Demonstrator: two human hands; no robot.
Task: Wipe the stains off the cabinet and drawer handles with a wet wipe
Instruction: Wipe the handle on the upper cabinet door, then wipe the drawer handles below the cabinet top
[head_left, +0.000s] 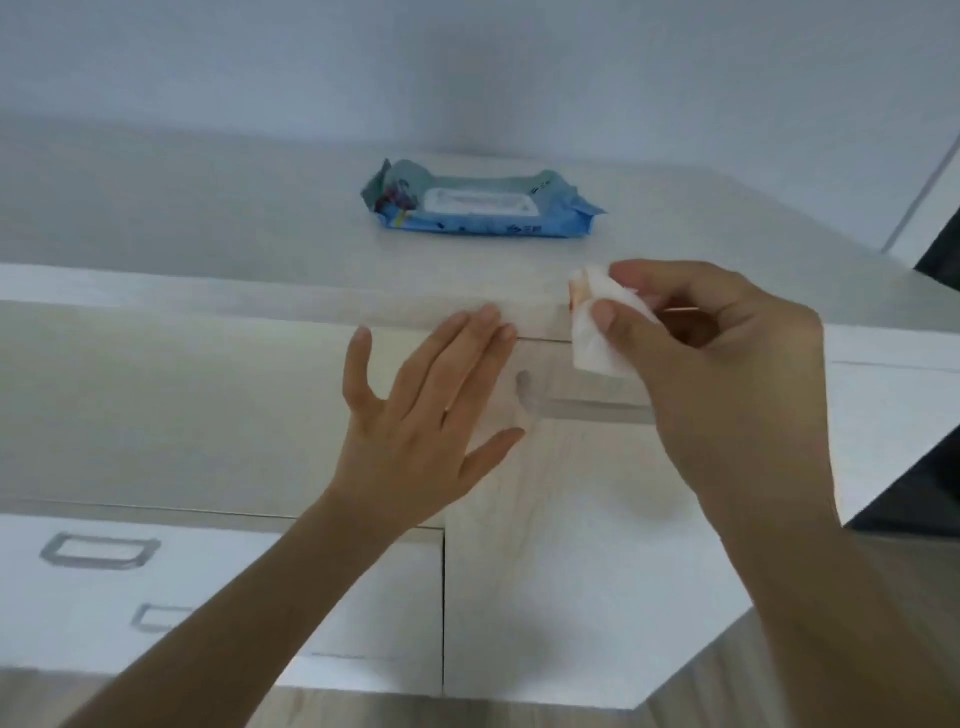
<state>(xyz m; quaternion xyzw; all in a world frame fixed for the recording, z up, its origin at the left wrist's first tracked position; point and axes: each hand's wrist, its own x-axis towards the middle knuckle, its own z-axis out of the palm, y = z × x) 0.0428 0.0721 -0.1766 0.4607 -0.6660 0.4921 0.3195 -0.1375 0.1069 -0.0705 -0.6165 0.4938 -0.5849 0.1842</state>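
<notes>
White wet wipe (602, 332) pinched in right hand (727, 364) (above drawer handle (582, 402))

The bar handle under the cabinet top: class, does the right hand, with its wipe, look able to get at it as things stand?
Probably yes. The right hand pinches the wipe just above the bar handle, and nothing lies between them. The left hand, open, lies by the handle's left end and may crowd that end.

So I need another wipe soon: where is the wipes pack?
In the head view the wipes pack lies flat on the cabinet top, centre, beyond both hands.
</notes>
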